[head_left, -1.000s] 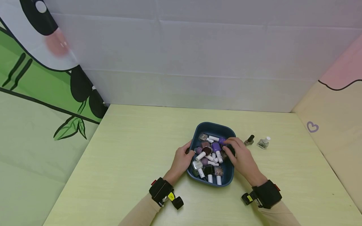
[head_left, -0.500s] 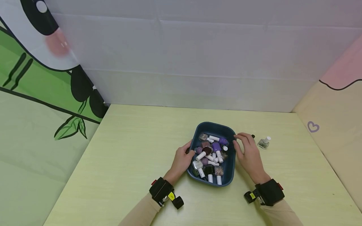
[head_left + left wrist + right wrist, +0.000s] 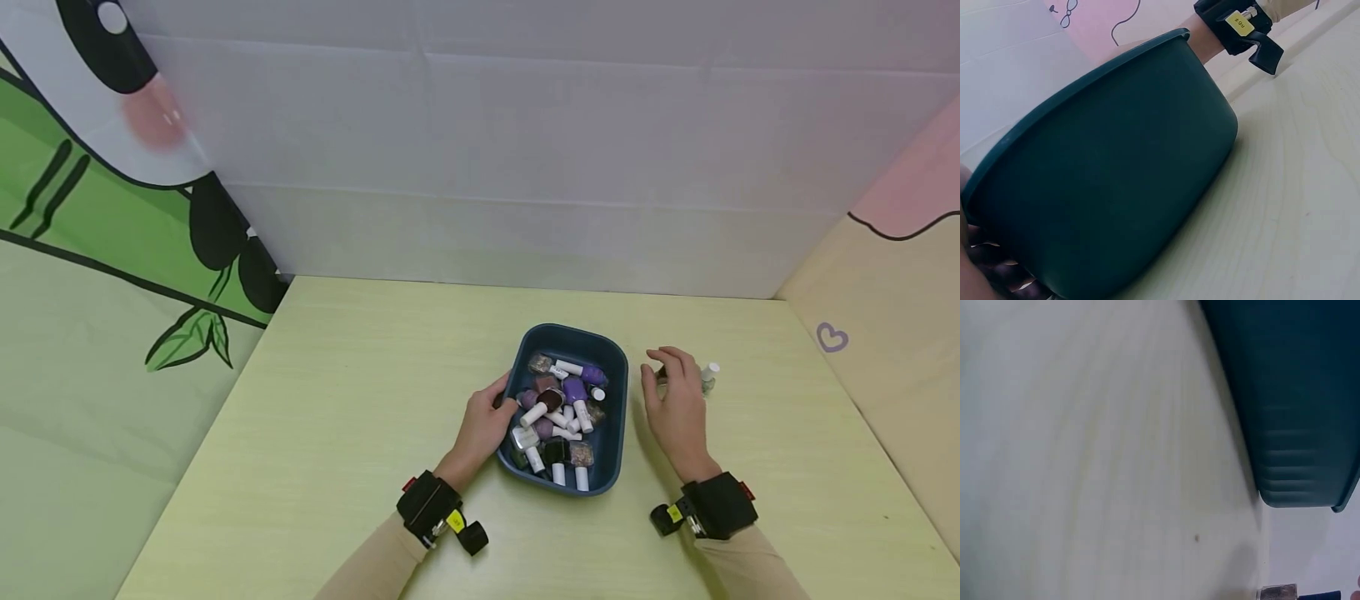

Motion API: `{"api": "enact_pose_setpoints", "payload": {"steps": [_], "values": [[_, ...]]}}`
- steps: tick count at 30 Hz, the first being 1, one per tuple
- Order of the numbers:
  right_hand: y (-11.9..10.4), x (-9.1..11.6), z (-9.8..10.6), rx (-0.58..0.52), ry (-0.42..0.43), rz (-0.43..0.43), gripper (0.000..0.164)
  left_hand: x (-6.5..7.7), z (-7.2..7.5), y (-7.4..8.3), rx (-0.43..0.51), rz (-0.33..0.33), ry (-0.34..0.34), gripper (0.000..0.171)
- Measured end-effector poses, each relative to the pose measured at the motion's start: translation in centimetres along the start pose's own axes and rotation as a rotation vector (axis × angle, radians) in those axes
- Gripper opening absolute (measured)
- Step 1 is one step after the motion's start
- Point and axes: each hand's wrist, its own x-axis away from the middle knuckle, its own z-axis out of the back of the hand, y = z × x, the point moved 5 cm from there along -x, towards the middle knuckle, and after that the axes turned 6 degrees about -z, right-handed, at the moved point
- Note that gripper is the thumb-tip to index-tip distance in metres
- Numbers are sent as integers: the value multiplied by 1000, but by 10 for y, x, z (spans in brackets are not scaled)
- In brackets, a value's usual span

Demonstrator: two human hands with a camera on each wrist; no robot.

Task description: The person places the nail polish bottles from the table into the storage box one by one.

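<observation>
In the head view a dark blue plastic basin (image 3: 617,450) holds several nail polish bottles with white caps, among them a purple one (image 3: 574,388). My left hand (image 3: 483,425) grips the basin's left side, thumb over the rim; in the left wrist view its fingers (image 3: 1010,272) lie beneath the rim. Right of the basin, my right hand (image 3: 677,412) hovers with bent fingers, partly covering a dark-capped nail polish bottle (image 3: 662,379). That bottle (image 3: 1279,592) stands on the table in the right wrist view, a fingertip (image 3: 1355,595) just beyond its cap.
A clear nail polish bottle with a white cap (image 3: 710,372) stands behind the right hand, partly hidden. The pale wooden table (image 3: 375,358) meets a grey-white sheet (image 3: 487,242) at the back and printed sheets at both sides.
My right hand has left the basin's contents, passed over its right rim and moved right to the dark-capped bottle. The left hand and the basin have stayed put.
</observation>
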Motion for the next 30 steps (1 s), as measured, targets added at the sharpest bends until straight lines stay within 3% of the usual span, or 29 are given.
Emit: {"api": "enact_pose_setpoints", "payload": {"steps": [10,21,30], "values": [[14,-3,0,-27,-49,-168,31,0,0,0,9,9,3,52],[30,0,-2,-130,-147,-372,41,2,-1,0,19,21,3,51],[39,3,-4,-180,-187,-478,45,2,-1,-1,20,23,2,51]]}}
